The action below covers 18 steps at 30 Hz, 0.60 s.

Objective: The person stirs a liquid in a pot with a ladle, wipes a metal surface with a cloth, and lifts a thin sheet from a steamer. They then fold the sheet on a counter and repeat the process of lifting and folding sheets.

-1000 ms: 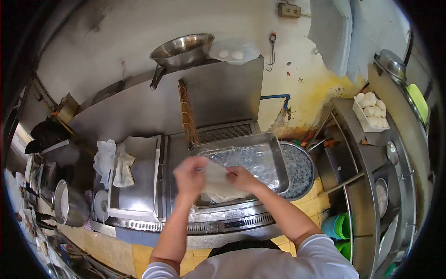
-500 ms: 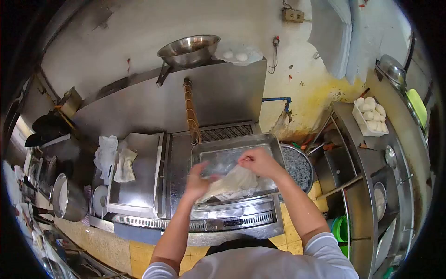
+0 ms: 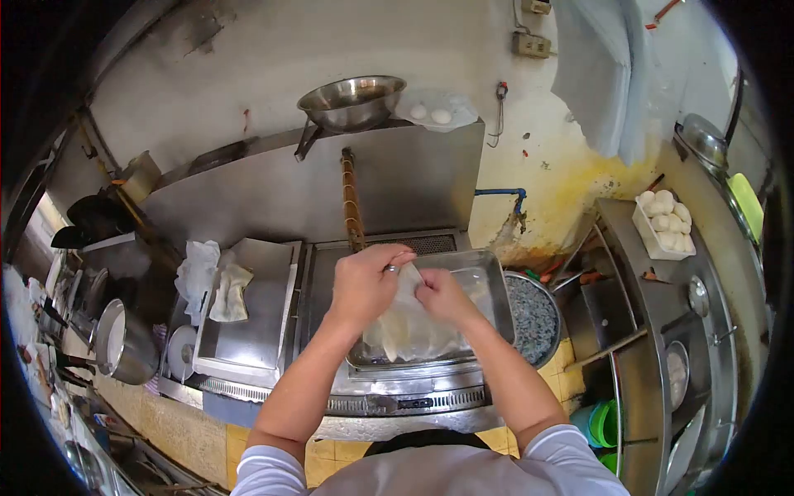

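Note:
My left hand (image 3: 364, 285), with a ring on one finger, is closed on the top of a translucent plastic bag (image 3: 405, 326). Close beside it, my right hand (image 3: 444, 296) also grips the gathered top of the bag. Pale, whitish contents show through the plastic, but I cannot make out what they are. The bag hangs above a rectangular metal tray (image 3: 501, 289) that sits on the steel counter; its lower end hides part of the tray's floor.
A folded cloth (image 3: 231, 293) lies in the steel basin at left. A steel bowl (image 3: 351, 103) and eggs (image 3: 441, 116) stand on the ledge behind. Right of the tray is a round tub (image 3: 533, 318) of grey bits. A white container (image 3: 664, 225) of round white items stands farther right.
My left hand has moved up and right to the bag's top, near my right hand. The bag now hangs more upright, its top gathered between both hands. The view has shifted slightly.

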Motion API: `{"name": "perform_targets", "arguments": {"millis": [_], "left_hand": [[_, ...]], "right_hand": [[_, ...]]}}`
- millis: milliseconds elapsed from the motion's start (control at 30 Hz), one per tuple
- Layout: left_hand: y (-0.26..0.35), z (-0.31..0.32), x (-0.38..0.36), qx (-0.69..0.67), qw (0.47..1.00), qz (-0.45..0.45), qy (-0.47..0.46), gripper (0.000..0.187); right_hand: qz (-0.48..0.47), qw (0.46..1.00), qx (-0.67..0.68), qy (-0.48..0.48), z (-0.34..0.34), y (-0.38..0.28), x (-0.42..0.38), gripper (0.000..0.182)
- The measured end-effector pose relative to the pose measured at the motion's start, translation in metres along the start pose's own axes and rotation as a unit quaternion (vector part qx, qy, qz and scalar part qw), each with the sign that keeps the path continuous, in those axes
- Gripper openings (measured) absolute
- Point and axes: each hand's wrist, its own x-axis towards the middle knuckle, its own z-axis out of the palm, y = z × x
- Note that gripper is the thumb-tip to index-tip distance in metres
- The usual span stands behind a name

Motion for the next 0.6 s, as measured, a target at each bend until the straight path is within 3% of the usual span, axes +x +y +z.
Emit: {"name": "perform_targets", "arguments": {"millis": [167,233,333,367,433,500,567,600], "left_hand": [[-0.024,-0.019,-0.024,0.011,0.994,-0.059,0.090,0.022],[-0.036,-0.031,-0.029,-0.009,0.982,-0.104,0.159,0.022],[-0.056,-0.020,-0.045,0.014,0.989,-0.042,0.141,0.021],[-0.057,-0.014,-0.050,0.063,0.994,-0.032,0.080,0.025],[-0.038,0.018,-0.061,0.033,0.998,-0.042,0.016,0.032],[-0.026,0.029,-0.063,0.001,0.999,-0.045,-0.026,0.036],[-0.018,0.019,-0.058,-0.028,0.998,-0.041,-0.044,0.037],[-0.036,0.005,-0.056,0.017,1.000,-0.015,0.007,0.036]], "right_hand": [[0.076,0.978,-0.193,0.015,-0.036,0.073,-0.030,0.027],[0.087,0.955,-0.283,0.008,-0.071,0.150,-0.043,0.032],[0.161,0.933,-0.322,-0.010,-0.091,0.145,-0.051,0.031],[0.134,0.955,-0.264,-0.002,-0.085,0.146,-0.044,0.035],[-0.027,0.978,-0.196,0.067,-0.042,0.088,-0.027,0.041],[-0.078,0.996,0.014,0.046,0.001,0.034,-0.012,0.042],[0.008,0.999,-0.053,-0.007,0.007,0.049,-0.013,0.037],[0.052,0.994,-0.086,-0.035,0.010,0.064,-0.013,0.034]]}}
